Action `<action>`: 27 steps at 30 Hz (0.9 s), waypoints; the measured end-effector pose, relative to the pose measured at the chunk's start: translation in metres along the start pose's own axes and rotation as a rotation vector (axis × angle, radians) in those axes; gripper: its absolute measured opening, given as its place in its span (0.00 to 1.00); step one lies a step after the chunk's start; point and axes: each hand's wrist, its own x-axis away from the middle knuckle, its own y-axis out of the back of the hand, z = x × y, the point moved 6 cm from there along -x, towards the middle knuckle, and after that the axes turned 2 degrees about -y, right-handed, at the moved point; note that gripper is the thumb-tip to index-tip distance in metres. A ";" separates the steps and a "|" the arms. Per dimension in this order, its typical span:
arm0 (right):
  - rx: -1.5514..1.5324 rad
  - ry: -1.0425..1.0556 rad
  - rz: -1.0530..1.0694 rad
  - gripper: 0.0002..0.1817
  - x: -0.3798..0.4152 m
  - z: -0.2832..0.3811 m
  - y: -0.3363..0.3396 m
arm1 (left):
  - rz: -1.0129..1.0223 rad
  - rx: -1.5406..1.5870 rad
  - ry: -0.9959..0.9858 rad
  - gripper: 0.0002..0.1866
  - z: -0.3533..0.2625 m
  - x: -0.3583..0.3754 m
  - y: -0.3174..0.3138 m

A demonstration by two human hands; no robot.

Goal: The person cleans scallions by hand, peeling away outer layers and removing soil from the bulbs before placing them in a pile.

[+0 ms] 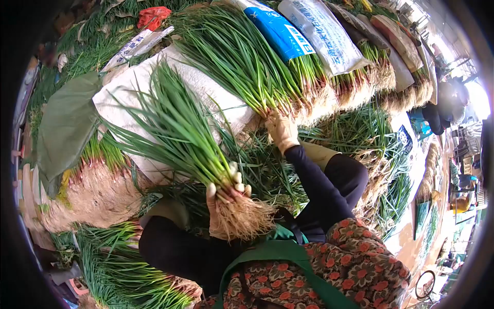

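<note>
My left hand (226, 193), in a pale glove, is wrapped round a bunch of spring onions (190, 131) just above the roots. Their green leaves fan out to the upper left, and a tangle of pale roots (242, 219) hangs toward my lap. My right hand (282, 131), gloved too, reaches to the near edge of a long heap of spring onions (231, 56). Its fingers are closed at the reddish stem bases there; the leaves of that heap point away from me. Part of what the right fingers grip is hidden.
A white woven sack (170, 59) lies under the held leaves. Blue and white printed bags (280, 31) cover more bundles at the back. A green cloth (69, 123) drapes bundles at left. Loose leaves (355, 134) litter the ground before my knees; more onions (134, 268) lie lower left.
</note>
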 end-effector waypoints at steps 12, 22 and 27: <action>-0.595 0.361 0.836 0.14 0.154 0.063 -0.003 | -0.166 -0.568 -0.069 0.24 -0.012 -0.006 0.042; -0.427 0.119 0.357 0.17 0.063 0.001 -0.038 | -0.165 -0.384 0.055 0.32 -0.005 0.001 0.051; -0.488 -0.084 0.331 0.24 -0.019 0.014 -0.114 | -0.094 -0.266 0.081 0.33 -0.008 0.014 0.021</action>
